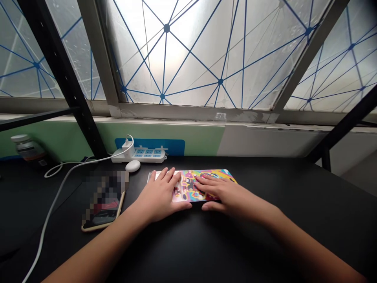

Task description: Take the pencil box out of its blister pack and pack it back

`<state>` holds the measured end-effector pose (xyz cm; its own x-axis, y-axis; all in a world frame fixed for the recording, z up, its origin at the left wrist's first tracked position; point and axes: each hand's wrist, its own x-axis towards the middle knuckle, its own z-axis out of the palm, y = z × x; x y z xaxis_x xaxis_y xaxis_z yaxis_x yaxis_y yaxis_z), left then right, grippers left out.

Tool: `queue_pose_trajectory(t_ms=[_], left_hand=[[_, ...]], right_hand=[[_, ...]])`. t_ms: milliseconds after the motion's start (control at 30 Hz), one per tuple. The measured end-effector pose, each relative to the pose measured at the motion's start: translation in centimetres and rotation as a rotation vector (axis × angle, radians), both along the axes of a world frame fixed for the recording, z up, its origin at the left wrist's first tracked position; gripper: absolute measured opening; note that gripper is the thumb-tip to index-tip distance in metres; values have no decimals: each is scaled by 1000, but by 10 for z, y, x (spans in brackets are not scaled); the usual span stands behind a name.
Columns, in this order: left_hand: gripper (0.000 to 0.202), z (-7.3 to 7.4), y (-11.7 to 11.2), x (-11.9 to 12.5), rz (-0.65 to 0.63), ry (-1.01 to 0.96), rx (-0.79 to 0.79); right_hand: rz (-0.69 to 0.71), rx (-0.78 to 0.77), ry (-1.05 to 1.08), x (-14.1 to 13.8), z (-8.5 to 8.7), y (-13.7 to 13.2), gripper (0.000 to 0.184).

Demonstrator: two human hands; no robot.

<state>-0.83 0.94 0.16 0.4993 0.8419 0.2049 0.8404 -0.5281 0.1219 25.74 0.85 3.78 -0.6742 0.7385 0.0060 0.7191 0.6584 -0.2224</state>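
"So, what lies on the left?"

"A bottle (29, 151) at the far left, then a white cable (43, 232) and a phone (106, 214) lying on the black desk (294, 204). Farther back, a power strip (150, 156) stands against the wall, with a small white oval object (132, 166) just in front."

"And the left hand (157, 196)?"

"It rests on the left end of a colourful flat case (188, 186), which lies mid-desk, its long side running left to right. The fingers are slightly spread over the top, the thumb stretched out by the near edge."

"The right hand (226, 194)?"

"Laid across the case's right part, fingers nearly straight, thumb apart at the near side. Neither hand is closed around it; how hard they press, I cannot tell."

"How is that hold best kept?"

"I'd spread light, even pressure over both ends so the case stays flat and square, and keep the left forearm clear of the phone."
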Motion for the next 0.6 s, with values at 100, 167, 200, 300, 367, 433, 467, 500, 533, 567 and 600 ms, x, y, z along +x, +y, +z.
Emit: queue_pose_trajectory(t_ms=[100, 167, 200, 300, 367, 433, 467, 500, 533, 567, 600], left_hand=[[94, 1, 1, -1, 2, 5, -14], [94, 2, 1, -1, -3, 13, -17], [94, 2, 1, -1, -11, 13, -15], [94, 2, 2, -1, -43, -7, -8], [95, 2, 2, -1, -54, -20, -16], [97, 2, 3, -2, -50, -16, -37], [98, 2, 4, -2, -48, -9, -48], [98, 2, 4, -2, -48, -3, -57], [99, 2, 5, -2, -49, 1, -61], [99, 2, 5, -2, -53, 2, -61], [99, 2, 6, -3, -58, 0, -58]], right_hand=[[-64, -57, 6, 24, 14, 8, 45], [-90, -30, 1, 33, 17, 12, 40], [-97, 24, 2, 32, 17, 13, 40], [-65, 210, 24, 14, 7, 9, 55], [12, 208, 35, -5, -3, 4, 77], [95, 133, 20, -20, -11, -1, 88], [120, 99, 9, -24, -13, -2, 87], [129, 76, 2, -25, -13, -3, 84], [124, 62, 0, -24, -11, -3, 80], [116, 56, 0, -20, -9, -3, 74], [110, 58, -1, -15, -5, -2, 67]])
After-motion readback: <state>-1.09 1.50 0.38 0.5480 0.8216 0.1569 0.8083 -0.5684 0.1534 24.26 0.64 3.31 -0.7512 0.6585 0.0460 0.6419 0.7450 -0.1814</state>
